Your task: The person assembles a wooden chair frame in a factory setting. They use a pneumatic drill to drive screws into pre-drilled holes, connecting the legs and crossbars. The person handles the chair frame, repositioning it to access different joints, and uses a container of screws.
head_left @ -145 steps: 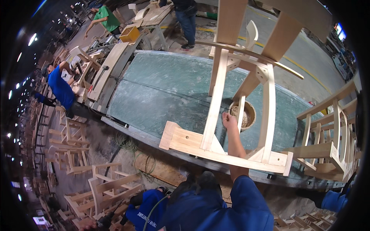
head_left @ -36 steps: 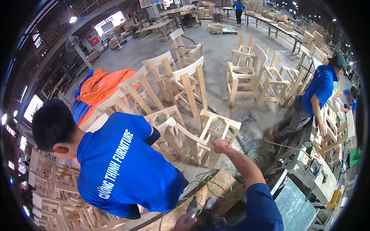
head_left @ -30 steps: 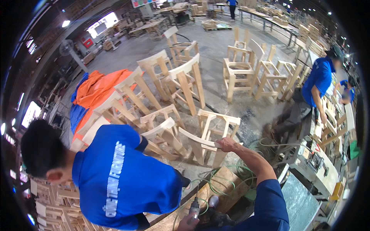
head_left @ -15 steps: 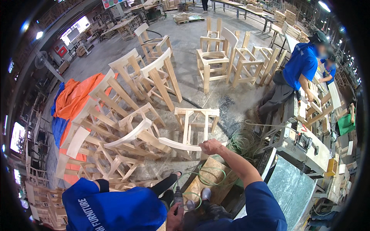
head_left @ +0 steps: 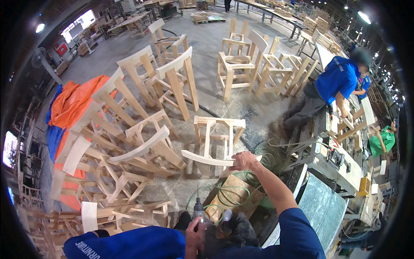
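Observation:
My right hand is closed on the curved top rail of a bare wooden chair, whose back is toward me. The rail's right end shows beyond my fingers. Its open seat frame lies on the far side of the rail, with nothing covering it. Low in the middle, my left hand is wrapped round a dark power drill, its thin bit pointing away from me. The drill's lower part is hidden by my hand.
Unfinished chairs crowd the left beside an orange tarp. A blue-shirted co-worker is close at lower left. A green hose loops over a wooden board. Another co-worker stands at the workbench on the right.
My right hand has shifted right and slightly up, and more of the rail shows beyond it. The nearby blue-shirted co-worker is lower in view. My left hand keeps the drill.

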Available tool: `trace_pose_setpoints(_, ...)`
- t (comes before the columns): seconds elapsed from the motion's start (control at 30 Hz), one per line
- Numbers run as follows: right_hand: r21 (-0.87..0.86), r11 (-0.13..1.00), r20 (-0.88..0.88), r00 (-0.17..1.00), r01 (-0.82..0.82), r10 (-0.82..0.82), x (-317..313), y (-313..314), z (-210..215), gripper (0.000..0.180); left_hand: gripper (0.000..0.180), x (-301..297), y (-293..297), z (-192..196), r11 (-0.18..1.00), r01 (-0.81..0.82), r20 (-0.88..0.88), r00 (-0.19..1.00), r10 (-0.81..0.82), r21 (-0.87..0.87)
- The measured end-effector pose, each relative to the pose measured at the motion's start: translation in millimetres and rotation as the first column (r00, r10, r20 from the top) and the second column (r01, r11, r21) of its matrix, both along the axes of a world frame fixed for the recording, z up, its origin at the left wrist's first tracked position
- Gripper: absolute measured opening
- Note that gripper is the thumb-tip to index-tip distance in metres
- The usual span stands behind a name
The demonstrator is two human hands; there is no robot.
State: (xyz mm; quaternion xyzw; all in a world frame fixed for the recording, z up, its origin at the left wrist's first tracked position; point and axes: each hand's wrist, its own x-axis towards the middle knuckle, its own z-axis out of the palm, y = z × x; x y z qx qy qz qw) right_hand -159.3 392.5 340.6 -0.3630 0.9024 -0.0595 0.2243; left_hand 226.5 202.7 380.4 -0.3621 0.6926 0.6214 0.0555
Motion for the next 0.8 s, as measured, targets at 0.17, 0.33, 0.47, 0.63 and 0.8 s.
trace_pose_setpoints(0.17, 0.016, 0.999, -0.039, 0.998, 0.051, -0.051, 2.9, 1.5, 4.1, 0.065, 0.034, -19.8, -28.5, -7.2, 0.993, 0.036, -0.127, 0.991, -0.050, -0.112)
trace_pose_setpoints(0.33, -0.037, 0.997, -0.088, 0.994, 0.060, -0.063, 3.1, 7.3, -17.4, 0.066, 0.031, 0.8, -64.7, -60.1, 1.000, -0.013, -0.180, 0.984, 0.012, -0.001)
trace_pose_setpoints(0.47, -0.093, 0.996, -0.142, 0.990, -0.001, -0.012, 0.8, 14.3, -30.4, 0.076, 0.023, -19.6, -72.9, -84.5, 0.938, -0.151, -0.198, 0.955, 0.220, 0.311)
trace_pose_setpoints(0.63, -0.329, 0.934, -0.405, 0.914, -0.140, -0.005, 9.2, 22.1, -45.1, 0.077, 0.028, -32.3, -70.2, -166.6, 0.931, -0.163, -0.313, 0.911, 0.270, 0.327)
trace_pose_setpoints(0.8, -0.603, 0.771, -0.527, 0.828, -0.207, -0.190, -1.9, 47.5, -69.6, 0.069, 0.039, -40.3, -68.4, -253.4, 0.883, 0.022, -0.502, 0.829, 0.246, 0.469)
